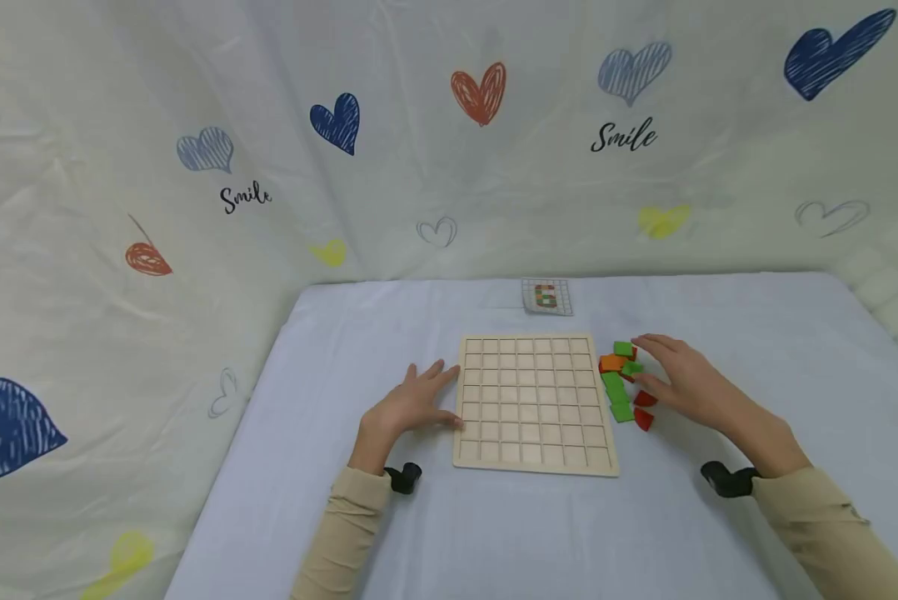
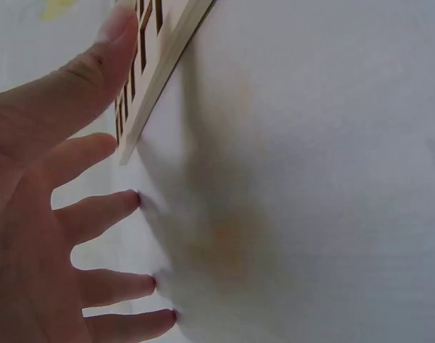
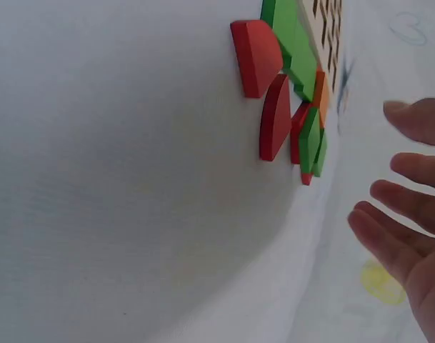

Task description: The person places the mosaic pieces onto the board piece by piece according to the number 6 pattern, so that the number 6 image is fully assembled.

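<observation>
A wooden grid board (image 1: 536, 405) lies flat in the middle of the tabletop (image 1: 494, 533), which is covered in a pale blue cloth; its square cells show bare wood. The left hand (image 1: 411, 406) rests on the cloth at the board's left edge, fingers spread and straight, gripping nothing. In the left wrist view the thumb (image 2: 113, 43) lies against the board's rim (image 2: 163, 68) while the other fingertips press the cloth just beside it.

Just right of the board sits a small heap of coloured pieces (image 1: 623, 382): green tiles (image 1: 617, 392), an orange tile (image 1: 612, 362) and red pieces (image 1: 644, 408) (two of the red ones have a curved side, seen plainly in the right wrist view (image 3: 263, 86)). The pieces touch and partly overlap one another. The right hand (image 1: 681, 379) hovers over the right side of this heap, fingers loosely extended and apart, holding nothing; from the head view I cannot tell whether the fingertips touch the pieces, and in the right wrist view the fingers (image 3: 410, 207) stand clear of them.

Beyond the board, near the far edge of the tabletop, lies a small pattern card (image 1: 546, 297) with a coloured grid figure. A backdrop printed with hearts (image 1: 479, 92) hangs behind
</observation>
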The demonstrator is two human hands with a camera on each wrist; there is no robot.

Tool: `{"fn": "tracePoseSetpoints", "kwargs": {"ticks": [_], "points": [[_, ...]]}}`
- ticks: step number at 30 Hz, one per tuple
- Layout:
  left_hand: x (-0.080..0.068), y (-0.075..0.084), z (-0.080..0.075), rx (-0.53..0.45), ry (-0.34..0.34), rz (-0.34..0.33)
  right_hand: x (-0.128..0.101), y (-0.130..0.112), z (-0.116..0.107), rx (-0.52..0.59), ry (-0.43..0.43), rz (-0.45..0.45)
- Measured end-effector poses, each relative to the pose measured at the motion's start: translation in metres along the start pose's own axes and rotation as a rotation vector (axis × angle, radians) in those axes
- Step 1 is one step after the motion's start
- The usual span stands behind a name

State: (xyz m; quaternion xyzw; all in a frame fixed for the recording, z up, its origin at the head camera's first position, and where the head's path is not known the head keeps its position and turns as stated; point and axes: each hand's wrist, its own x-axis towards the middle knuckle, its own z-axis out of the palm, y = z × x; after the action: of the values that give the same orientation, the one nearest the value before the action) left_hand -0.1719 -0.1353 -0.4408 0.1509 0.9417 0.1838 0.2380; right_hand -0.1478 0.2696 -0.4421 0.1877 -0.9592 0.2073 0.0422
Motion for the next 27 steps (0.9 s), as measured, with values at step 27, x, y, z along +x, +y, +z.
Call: {"fn": "tracePoseSetpoints", "kwargs": {"ticks": [27], "points": [[0.016, 0.004, 0.006, -0.043, 0.033, -0.035, 0.040, 0.035, 0.029, 0.084, -0.069, 0.260]]}}
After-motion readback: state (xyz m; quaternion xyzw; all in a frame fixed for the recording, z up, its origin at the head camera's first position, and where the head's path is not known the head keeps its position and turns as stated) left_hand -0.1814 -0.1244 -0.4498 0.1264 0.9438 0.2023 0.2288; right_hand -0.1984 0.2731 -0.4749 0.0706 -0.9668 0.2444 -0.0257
